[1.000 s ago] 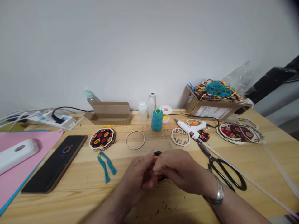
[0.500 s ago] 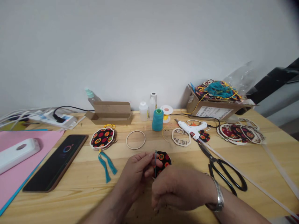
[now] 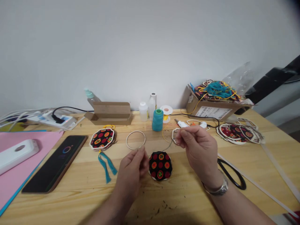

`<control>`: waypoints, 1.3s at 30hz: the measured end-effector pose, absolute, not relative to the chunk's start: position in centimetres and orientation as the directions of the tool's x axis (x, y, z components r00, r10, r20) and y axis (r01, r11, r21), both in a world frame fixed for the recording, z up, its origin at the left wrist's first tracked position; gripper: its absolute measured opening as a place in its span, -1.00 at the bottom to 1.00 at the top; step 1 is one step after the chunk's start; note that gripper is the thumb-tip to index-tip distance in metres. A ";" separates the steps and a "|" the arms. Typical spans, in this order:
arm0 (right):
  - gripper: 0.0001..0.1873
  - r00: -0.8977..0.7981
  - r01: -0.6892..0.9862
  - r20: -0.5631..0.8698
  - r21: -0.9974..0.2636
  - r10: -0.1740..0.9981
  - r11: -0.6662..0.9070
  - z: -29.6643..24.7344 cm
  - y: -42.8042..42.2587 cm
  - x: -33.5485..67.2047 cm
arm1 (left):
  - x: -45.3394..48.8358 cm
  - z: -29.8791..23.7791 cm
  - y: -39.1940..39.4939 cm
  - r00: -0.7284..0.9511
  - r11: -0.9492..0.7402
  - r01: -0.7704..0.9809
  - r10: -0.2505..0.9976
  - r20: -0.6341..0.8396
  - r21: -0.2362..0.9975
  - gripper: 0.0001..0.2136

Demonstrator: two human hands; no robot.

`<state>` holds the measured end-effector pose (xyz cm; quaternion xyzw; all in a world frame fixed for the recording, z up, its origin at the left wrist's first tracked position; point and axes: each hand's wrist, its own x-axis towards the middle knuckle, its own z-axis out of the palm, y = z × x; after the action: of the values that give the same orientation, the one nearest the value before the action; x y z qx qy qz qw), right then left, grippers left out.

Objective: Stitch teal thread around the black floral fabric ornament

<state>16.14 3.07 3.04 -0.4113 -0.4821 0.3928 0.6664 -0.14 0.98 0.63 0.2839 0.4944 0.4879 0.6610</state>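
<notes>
Wooden table (image 3: 77, 203). Right hand (image 3: 199, 153) at right, left hand (image 3: 131, 167) at left, fingers pinched narrow on both; left's contents can't tell. Black patterned disc (image 3: 160, 165) between them, near side. Thin thread (image 3: 169, 146) from disc's far edge, held in right fingers.

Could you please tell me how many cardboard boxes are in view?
2: a long open box, left of centre; a filled box, at the back right.

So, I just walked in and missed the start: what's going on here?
A person's right hand, held up, seems to pinch a thin thread that runs to a patterned piece lying on the table. The left hand is pinched just beside that piece; whether it holds anything can't be made out. A wooden ring and a teal spool stand farther back.
</notes>
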 end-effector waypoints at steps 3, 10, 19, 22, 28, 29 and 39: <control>-0.95 0.144 -0.010 0.371 -0.926 0.917 0.376 2.9 2.5 15.9 | -0.1 0.7 0.5 0.324 0.544 -0.248 0.826 -0.461 0.801 -0.64; -0.86 -0.605 0.194 0.332 -0.820 0.724 0.538 3.2 1.2 15.5 | 0.0 0.6 0.4 0.519 0.619 -0.424 0.764 -0.383 0.662 -0.75; -0.83 -0.869 0.335 0.024 -0.706 0.495 0.624 3.8 1.0 15.7 | -0.3 0.5 1.0 0.412 0.654 -0.401 0.754 -0.512 0.641 -0.86; -0.85 -0.904 0.325 -0.040 -0.712 0.426 0.622 3.6 0.8 15.4 | -0.3 0.5 1.1 0.355 0.643 -0.436 0.766 -0.536 0.630 -0.89; -0.88 -0.947 0.287 -0.109 -0.714 0.303 0.638 3.4 0.6 14.6 | -0.3 0.3 1.3 0.329 0.605 -0.453 0.796 -0.508 0.655 -0.88; -0.88 -0.949 0.290 -0.126 -0.714 0.290 0.637 3.5 0.5 14.5 | -0.3 0.3 1.3 0.325 0.595 -0.454 0.803 -0.499 0.663 -0.88; -0.90 -0.966 0.255 -0.196 -0.637 0.167 0.728 3.6 0.1 13.8 | -0.2 0.2 1.2 0.349 0.567 -0.505 0.823 -0.448 0.651 -0.88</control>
<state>13.75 0.07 3.61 -0.1136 -0.9273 0.3511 -0.0625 -0.22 1.22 0.22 0.2049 0.3890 0.4175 0.7952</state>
